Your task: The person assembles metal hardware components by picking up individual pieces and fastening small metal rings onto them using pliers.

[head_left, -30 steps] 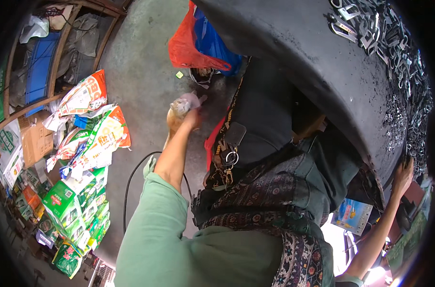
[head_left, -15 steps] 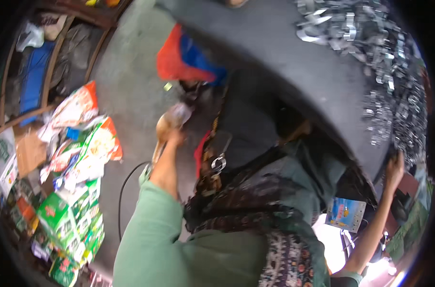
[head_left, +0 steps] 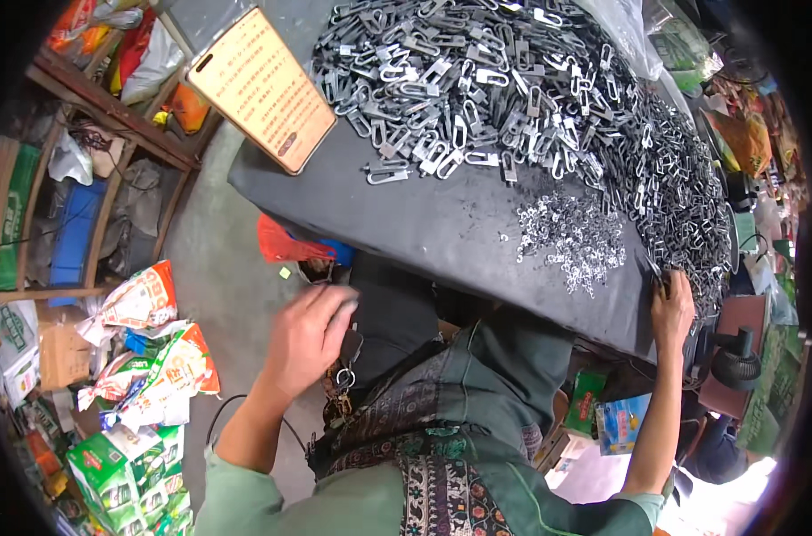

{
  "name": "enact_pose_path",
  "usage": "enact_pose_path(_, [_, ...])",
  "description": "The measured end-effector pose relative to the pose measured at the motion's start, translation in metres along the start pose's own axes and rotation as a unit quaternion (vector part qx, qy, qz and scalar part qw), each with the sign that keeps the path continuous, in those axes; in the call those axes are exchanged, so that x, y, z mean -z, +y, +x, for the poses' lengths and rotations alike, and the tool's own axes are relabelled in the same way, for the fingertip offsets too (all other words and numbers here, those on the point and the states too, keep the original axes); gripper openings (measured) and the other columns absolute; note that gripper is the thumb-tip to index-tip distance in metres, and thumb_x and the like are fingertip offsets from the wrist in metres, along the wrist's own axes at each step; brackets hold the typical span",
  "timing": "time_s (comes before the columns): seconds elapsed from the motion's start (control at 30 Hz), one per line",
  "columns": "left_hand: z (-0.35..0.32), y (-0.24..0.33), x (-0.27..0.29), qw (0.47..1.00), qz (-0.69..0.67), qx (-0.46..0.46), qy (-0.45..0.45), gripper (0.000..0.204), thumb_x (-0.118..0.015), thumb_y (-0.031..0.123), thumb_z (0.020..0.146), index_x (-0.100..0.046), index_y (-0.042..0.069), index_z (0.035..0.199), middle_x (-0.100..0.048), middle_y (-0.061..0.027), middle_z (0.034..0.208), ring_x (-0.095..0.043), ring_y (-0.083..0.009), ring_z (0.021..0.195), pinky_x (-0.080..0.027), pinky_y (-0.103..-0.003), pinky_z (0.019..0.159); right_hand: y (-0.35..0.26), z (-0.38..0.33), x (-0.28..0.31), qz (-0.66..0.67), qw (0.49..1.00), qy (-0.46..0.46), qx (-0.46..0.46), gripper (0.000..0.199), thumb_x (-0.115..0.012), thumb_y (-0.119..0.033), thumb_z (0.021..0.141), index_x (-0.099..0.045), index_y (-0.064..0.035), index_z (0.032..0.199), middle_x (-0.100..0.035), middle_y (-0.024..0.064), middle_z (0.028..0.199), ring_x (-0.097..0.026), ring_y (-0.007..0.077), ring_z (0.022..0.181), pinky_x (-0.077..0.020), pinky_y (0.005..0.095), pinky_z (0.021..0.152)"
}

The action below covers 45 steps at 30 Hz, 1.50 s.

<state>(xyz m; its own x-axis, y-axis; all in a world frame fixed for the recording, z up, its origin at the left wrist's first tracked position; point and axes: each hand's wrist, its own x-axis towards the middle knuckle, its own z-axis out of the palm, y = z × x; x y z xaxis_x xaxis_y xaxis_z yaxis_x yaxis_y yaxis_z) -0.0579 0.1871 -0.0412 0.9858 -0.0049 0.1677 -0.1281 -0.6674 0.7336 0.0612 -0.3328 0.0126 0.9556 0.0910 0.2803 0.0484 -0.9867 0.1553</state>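
Observation:
A black table (head_left: 406,214) carries a big heap of grey oblong metal clips (head_left: 513,80) and a smaller patch of tiny shiny wire pieces (head_left: 571,237). My right hand (head_left: 672,311) rests at the table's near right edge beside the clips, its fingers closed around a small dark metal piece (head_left: 656,272) that pokes out. My left hand (head_left: 306,338) is blurred, raised in front of my lap below the table's edge, back toward the camera; its palm is hidden. A bunch of keys (head_left: 339,386) hangs at my waist.
A tan board with writing (head_left: 263,85) lies on the table's far left corner. A red bag (head_left: 290,243) sits under the table. Colourful packets (head_left: 156,357) and green cartons (head_left: 111,473) crowd the floor at left, by wooden shelves (head_left: 84,179). A black fan (head_left: 736,357) stands right.
My head has lifted, bringing the table top into view. My left hand has come up from the floor toward my lap; the pale thing it held is out of sight.

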Motion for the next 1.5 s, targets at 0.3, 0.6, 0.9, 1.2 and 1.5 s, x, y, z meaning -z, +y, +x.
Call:
enact_pose_path(0.3, [0.143, 0.029, 0.011, 0.935, 0.317, -0.146, -0.057, 0.03, -0.062, 0.007, 0.083, -0.056, 0.0, 0.112, -0.06, -0.0221, 0.107, -0.058, -0.0402, 0.098, -0.049, -0.046, 0.082, -0.001, -0.006, 0.013, 0.084, 0.994, 0.049, 0.043, 0.032, -0.066, -0.001, 0.071, -0.061, -0.0018, 0.103, -0.061, 0.0179, 0.095, -0.06, 0.038, 0.09, -0.0495, 0.0445, 0.078])
enact_pose_path(0.6, [0.138, 0.033, 0.022, 0.988, 0.148, -0.027, 0.02, 0.036, -0.066, 0.008, 0.076, -0.06, -0.003, 0.11, -0.063, -0.0114, 0.08, -0.054, -0.0165, 0.06, -0.048, -0.031, 0.061, -0.009, 0.001, 0.006, 0.044, 0.996, 0.062, 0.051, 0.019, -0.065, -0.005, 0.072, -0.063, -0.0046, 0.092, -0.062, 0.0159, 0.084, -0.062, 0.0352, 0.079, -0.0504, 0.0437, 0.07])
enact_pose_path(0.9, [0.082, 0.081, -0.057, 0.652, -0.71, 0.232, -0.131, 0.029, -0.059, 0.018, 0.093, -0.053, 0.006, 0.118, -0.064, -0.0046, 0.091, -0.061, -0.0123, 0.071, -0.046, -0.025, 0.057, 0.054, 0.01, 0.001, -0.006, 0.998, -0.051, 0.035, 0.036, -0.06, -0.013, 0.09, -0.057, 0.0062, 0.121, -0.064, 0.0239, 0.114, -0.063, 0.0378, 0.105, -0.0486, 0.0399, 0.087])
enact_pose_path(1.2, [0.045, 0.122, -0.107, 0.606, -0.728, 0.195, -0.256, 0.035, -0.053, 0.003, 0.095, -0.041, -0.003, 0.127, -0.059, -0.0087, 0.087, -0.065, -0.0132, 0.066, -0.054, -0.026, 0.057, -0.015, -0.037, 0.021, 0.073, 0.993, -0.092, 0.032, 0.021, -0.057, -0.008, 0.09, -0.057, 0.0046, 0.107, -0.062, 0.0246, 0.095, -0.061, 0.0405, 0.084, -0.0471, 0.0406, 0.076])
enact_pose_path(1.5, [0.031, 0.117, -0.125, 0.625, -0.65, 0.195, -0.386, 0.019, -0.058, 0.007, 0.092, -0.045, -0.004, 0.1, -0.059, -0.0113, 0.077, -0.061, -0.0129, 0.056, -0.049, -0.028, 0.049, -0.01, -0.026, 0.038, 0.041, 0.962, -0.25, -0.099, 0.043, -0.06, -0.015, 0.094, -0.051, 0.0093, 0.129, -0.062, 0.0257, 0.118, -0.062, 0.035, 0.102, -0.0464, 0.0376, 0.091])
